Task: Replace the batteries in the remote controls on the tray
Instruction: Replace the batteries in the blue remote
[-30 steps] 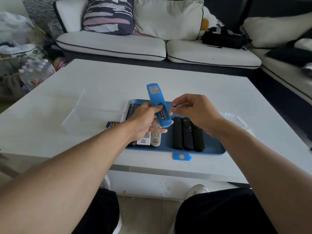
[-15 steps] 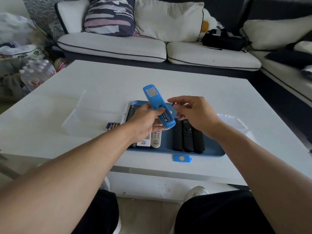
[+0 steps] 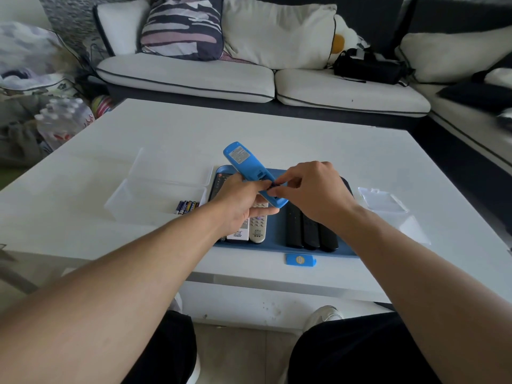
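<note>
The left hand [image 3: 241,206] grips the blue remote [image 3: 250,170] back-up, tilted above the tray [image 3: 279,231] on the desk [image 3: 277,139]. The right hand [image 3: 310,189] pinches something small and dark at the open battery bay, probably a battery; it is too small to tell. The remote looks light, stiff and rather smooth, so it is best held by its long edges near the middle, as the left grip does. Spare batteries [image 3: 187,207] lie left of that grip; the cover [image 3: 300,259] lies below the right.

battery under right fingers [image 3: 279,189] hidden
</note>
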A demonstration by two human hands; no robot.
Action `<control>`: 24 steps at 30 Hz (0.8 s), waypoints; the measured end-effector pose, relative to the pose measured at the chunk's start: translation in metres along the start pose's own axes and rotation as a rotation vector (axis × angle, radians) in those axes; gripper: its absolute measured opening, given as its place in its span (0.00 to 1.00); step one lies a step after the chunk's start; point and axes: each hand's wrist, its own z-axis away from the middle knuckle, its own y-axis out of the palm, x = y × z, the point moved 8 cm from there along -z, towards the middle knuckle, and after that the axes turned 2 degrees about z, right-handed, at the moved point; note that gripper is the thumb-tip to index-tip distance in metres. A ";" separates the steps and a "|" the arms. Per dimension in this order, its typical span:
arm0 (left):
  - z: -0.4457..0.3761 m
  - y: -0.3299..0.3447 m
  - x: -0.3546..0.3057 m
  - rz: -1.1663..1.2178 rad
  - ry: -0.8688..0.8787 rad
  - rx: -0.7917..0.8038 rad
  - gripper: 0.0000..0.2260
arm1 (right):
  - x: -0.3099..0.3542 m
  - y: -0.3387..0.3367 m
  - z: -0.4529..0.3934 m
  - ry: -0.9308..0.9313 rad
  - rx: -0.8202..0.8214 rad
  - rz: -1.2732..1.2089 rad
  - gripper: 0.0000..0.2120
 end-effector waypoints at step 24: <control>0.004 -0.009 -0.007 -0.064 0.049 -0.020 0.11 | 0.008 0.002 0.004 0.045 -0.017 -0.092 0.04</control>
